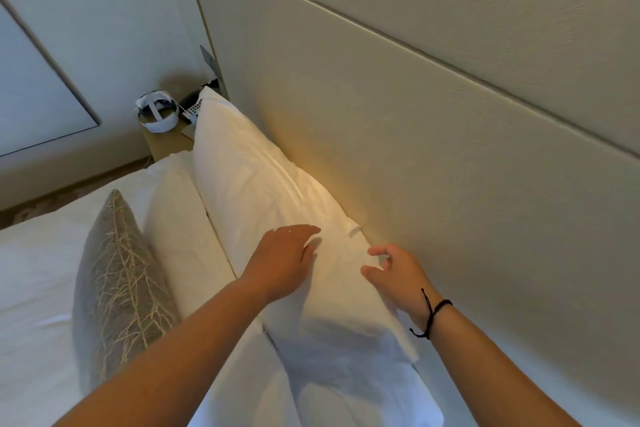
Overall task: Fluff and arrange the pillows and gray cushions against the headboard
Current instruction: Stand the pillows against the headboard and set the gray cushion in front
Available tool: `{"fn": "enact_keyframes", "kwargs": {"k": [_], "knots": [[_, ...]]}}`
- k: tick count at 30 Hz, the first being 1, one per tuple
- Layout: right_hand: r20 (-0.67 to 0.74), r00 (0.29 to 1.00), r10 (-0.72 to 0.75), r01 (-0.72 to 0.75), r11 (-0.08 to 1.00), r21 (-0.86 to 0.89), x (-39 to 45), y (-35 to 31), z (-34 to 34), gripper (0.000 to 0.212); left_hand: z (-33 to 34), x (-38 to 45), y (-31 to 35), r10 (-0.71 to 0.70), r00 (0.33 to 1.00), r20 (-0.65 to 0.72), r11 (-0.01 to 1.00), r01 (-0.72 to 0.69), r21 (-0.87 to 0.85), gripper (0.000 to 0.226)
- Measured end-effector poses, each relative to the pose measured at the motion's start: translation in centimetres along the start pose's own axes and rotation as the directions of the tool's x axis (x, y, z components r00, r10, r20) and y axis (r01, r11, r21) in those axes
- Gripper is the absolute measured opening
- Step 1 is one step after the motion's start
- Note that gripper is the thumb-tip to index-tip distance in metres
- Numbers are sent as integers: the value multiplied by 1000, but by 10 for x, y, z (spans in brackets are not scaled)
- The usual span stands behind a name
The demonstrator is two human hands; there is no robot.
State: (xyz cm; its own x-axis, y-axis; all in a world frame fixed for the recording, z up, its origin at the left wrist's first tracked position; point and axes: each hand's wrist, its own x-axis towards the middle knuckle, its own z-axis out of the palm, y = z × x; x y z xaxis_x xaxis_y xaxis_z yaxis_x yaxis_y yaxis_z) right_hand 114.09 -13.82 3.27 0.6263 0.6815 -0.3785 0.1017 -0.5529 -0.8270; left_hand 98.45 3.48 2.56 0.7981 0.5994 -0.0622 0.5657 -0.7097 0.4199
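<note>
1. Left hand: palm down, fingers extended and loosely spread, lying flat on the top edge of the large white fabric pillow. Nothing gripped.
2. Right hand: fingers curled but open, thumb apart, at the pillow's edge on the headboard side. Fingertips appear to touch the fabric; no closed grip on it. A thin black cord bracelet circles the wrist.
3. The pillow stands upright on its long edge, leaning against the pale beige panelled headboard.
4. Second white pillow: upright, just in front of the first, touching it.
5. Gray textured cushion with a pale branching pattern: upright, leaning against the second pillow on the side away from the headboard.
6. All three sit on the white-sheeted bed.
7. Beyond the pillows: small tan bedside surface carrying a white headset-like device.
</note>
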Motion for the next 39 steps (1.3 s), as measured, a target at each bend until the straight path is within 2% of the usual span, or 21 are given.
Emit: {"fn": "enact_keyframes", "kwargs": {"k": [2,6,10,12,15,17,20,23,26,29,32,35,37,39], "knots": [[7,995,-102,102,995,-16,1,-4,-6,28,0,15,10,22,999,24,999,-22,28,43],[36,949,-312,314,944,-103,-11,-16,-16,27,-4,39,32,147,981,127,974,-166,155,40],[60,929,-364,369,911,-183,-19,-19,-25,25,-10,57,48,216,929,302,925,-293,242,25],[37,916,-399,393,877,-275,-21,-18,-27,21,-15,66,48,203,916,345,908,-308,284,21],[5,896,-443,401,807,-433,-23,-11,-31,22,-24,79,37,159,943,291,901,-259,347,21],[10,897,-442,362,722,-590,-24,-1,-34,26,-30,87,25,130,965,228,897,-212,387,20],[69,929,-362,292,608,-739,-25,12,-29,30,-31,93,20,118,985,128,921,-157,356,16],[134,960,-248,256,571,-780,-24,11,-18,24,-19,93,27,149,988,50,949,-157,272,15],[100,965,-241,227,592,-773,-15,2,-12,20,-9,94,25,172,984,43,943,-177,282,20],[61,954,-293,249,666,-704,0,-17,-1,18,-7,99,15,222,975,18,914,-215,345,23],[74,952,-297,279,743,-608,29,-42,21,23,-14,109,2,339,939,57,841,-330,428,26],[83,960,-267,270,809,-522,64,-63,42,24,-27,121,-23,436,896,81,725,-403,558,28],[94,966,-243,258,844,-470,88,-74,54,24,-35,132,-43,430,900,79,697,-386,604,31],[87,968,-237,249,836,-489,113,-86,64,24,-44,146,-63,387,921,49,720,-334,609,34]]}}
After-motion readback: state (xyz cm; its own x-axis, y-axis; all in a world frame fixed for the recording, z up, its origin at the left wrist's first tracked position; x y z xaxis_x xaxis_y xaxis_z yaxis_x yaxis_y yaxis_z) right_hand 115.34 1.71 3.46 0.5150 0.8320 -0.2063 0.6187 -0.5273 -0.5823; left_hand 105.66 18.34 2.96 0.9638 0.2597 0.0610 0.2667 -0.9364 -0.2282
